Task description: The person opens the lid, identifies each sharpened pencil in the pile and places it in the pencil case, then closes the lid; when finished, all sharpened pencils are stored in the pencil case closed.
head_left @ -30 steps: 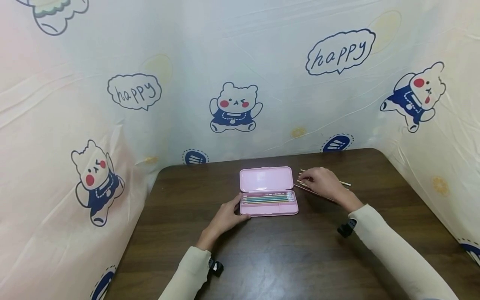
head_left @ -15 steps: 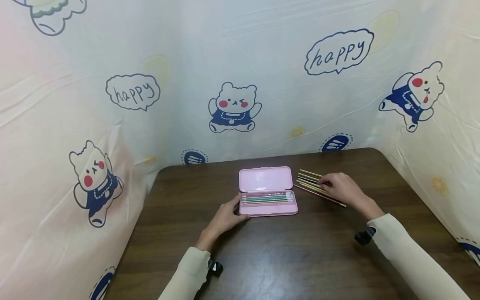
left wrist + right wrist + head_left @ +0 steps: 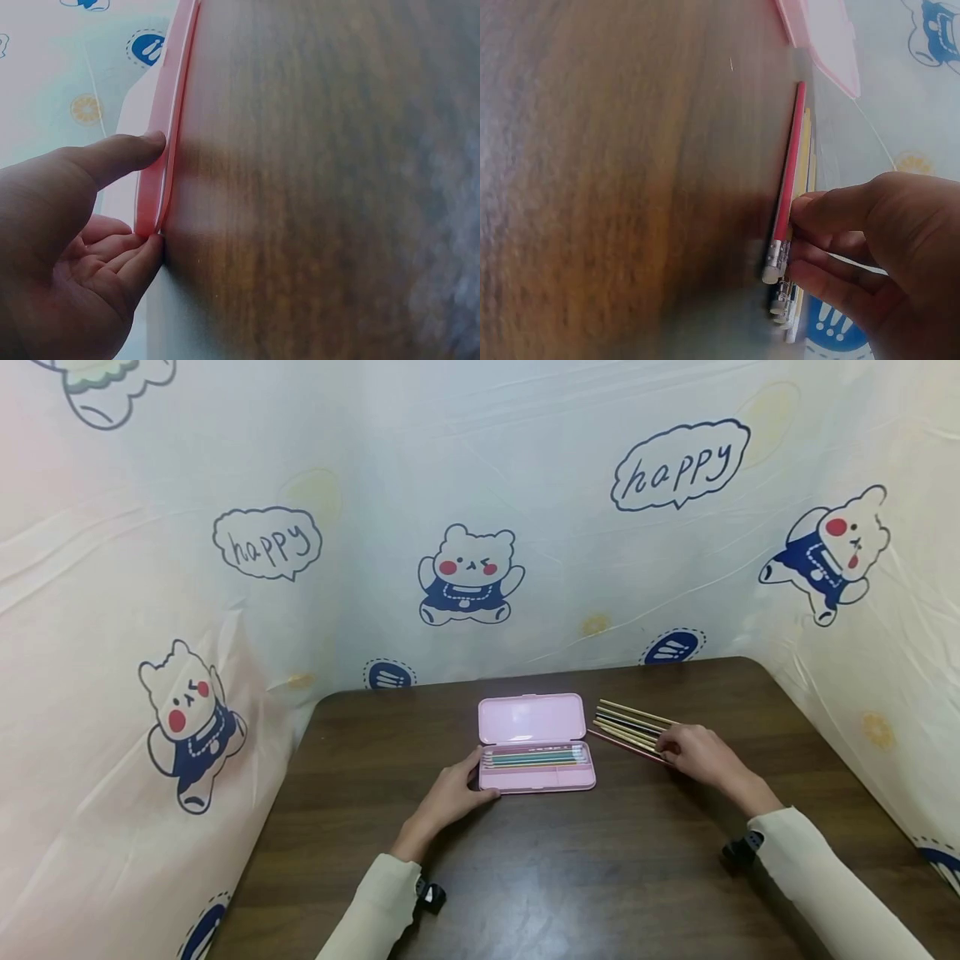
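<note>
A pink pencil case (image 3: 540, 783) lies with its lid (image 3: 531, 718) raised toward the back. Several pencils (image 3: 534, 758) rest side by side in its upper compartment. My left hand (image 3: 450, 789) holds the case by its left end, thumb on the front wall and fingers around the corner. To the right of the case, several loose pencils (image 3: 626, 727) fan out on the table. With thumb and fingers, my right hand (image 3: 705, 756) pinches at the eraser end of these pencils. A red pencil (image 3: 791, 165) lies nearest in the right wrist view; which pencil is pinched is partly hidden.
The brown wooden table (image 3: 525, 877) reaches back to a printed cloth (image 3: 360, 568) that hangs behind it and at both sides. Small black cameras sit on both wrists, at the sleeve cuffs.
My right hand has slid right and toward me along the loose pencils, from their far ends to the eraser ends, uncovering them. My left hand and the case have stayed put.
</note>
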The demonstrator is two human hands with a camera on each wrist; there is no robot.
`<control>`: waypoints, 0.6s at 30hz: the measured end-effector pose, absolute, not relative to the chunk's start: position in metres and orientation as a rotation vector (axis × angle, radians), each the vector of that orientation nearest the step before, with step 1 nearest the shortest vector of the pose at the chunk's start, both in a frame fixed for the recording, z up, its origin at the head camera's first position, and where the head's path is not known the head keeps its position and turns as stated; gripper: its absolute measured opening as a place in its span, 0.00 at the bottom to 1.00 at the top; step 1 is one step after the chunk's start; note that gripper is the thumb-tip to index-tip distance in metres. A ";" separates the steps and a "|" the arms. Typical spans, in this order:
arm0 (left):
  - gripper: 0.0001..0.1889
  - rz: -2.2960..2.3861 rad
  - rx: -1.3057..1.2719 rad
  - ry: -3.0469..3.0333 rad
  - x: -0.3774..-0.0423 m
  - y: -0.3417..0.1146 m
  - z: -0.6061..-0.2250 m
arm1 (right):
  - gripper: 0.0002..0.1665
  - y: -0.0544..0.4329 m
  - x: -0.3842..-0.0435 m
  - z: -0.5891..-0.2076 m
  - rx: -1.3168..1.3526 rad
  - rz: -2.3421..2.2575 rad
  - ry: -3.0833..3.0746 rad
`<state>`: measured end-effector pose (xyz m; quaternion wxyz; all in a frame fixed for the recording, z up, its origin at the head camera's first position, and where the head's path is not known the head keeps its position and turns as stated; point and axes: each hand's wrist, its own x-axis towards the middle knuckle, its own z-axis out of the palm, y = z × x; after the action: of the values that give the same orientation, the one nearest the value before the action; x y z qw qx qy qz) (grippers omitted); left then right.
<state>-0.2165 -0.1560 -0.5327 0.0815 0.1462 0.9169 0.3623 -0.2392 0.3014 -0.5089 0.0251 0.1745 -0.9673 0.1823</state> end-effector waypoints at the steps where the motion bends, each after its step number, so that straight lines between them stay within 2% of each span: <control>1: 0.50 1.084 0.436 2.739 -0.217 -0.156 -0.532 | 0.03 0.301 -0.239 -0.510 0.545 0.562 -2.985; 18: 0.50 1.078 0.449 2.748 -0.217 -0.157 -0.535 | 0.03 0.297 -0.236 -0.513 0.530 0.502 -3.001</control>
<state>-0.2170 -0.1569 -0.5355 0.0780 0.1500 0.9175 0.3601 -0.2358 0.2967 -0.5133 0.0266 0.1715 -0.9713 0.1625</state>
